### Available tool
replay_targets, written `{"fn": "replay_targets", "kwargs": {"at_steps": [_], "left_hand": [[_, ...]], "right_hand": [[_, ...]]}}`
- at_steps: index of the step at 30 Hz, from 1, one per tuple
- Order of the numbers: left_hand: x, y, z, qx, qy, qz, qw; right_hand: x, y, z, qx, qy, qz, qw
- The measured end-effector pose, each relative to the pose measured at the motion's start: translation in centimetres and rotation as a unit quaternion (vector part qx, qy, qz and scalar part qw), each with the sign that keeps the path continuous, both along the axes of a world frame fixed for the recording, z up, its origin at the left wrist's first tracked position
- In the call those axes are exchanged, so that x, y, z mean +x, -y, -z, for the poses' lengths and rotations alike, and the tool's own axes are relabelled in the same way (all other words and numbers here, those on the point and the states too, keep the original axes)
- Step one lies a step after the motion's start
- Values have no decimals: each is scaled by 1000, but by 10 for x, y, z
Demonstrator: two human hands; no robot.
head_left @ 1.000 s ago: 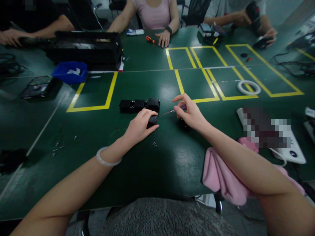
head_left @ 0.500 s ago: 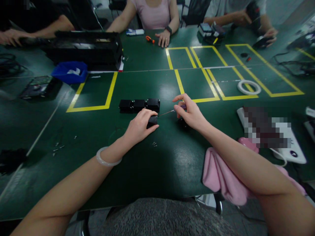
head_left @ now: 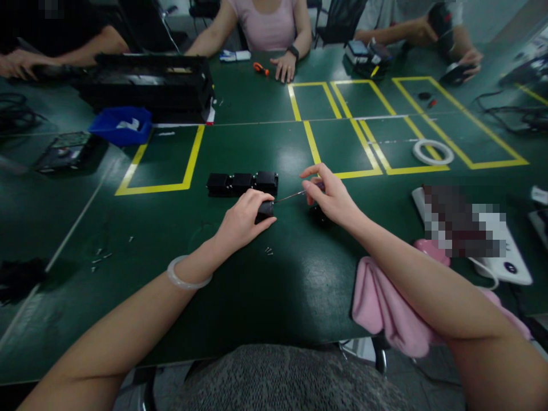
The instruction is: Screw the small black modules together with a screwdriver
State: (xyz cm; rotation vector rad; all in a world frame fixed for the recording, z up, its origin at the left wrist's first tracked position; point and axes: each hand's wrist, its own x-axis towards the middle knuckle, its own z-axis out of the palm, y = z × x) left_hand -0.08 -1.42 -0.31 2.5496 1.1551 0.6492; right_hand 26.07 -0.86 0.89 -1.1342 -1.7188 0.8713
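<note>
Gripping a screwdriver, the right hand hides most of its handle.

White bangle on wrist, dark textured gray clothing.

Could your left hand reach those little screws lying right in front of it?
Probably yes: the small screws lie close by with nothing between, though the left hand would first have to release the black block.

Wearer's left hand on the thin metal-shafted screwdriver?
No, the right hand holds the thin metal-shafted screwdriver, while the left hand grips a small black block.
</note>
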Motion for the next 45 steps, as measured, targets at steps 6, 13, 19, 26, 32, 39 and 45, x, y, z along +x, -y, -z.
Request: {"fn": "replay_targets", "kwargs": {"at_steps": [6,13,19,26,32,39,45], "left_hand": [[0,0,0,4,-9,1,1000],[0,-1,1,5,-5,1,1000],[0,0,0,3,-7,0,1000],[0,0,1,7,-5,3,1000],[0,0,0,8,-10,3,1000],[0,-1,1,8,-8,2,1000],[0,-1,2,11,-6,4,1000]], "right_hand": [[1,0,1,2,8,-4,1000],[0,1,-2,10,3,-5,1000],[1,0,-1,-16,14,-12,1000],[1,0,-1,20,11,-12,1000],[1,1,-1,-19,9,-10,1000],[0,1,-2,24,16,-8,1000],[1,0,1,-2,13,-8,1000]]}}
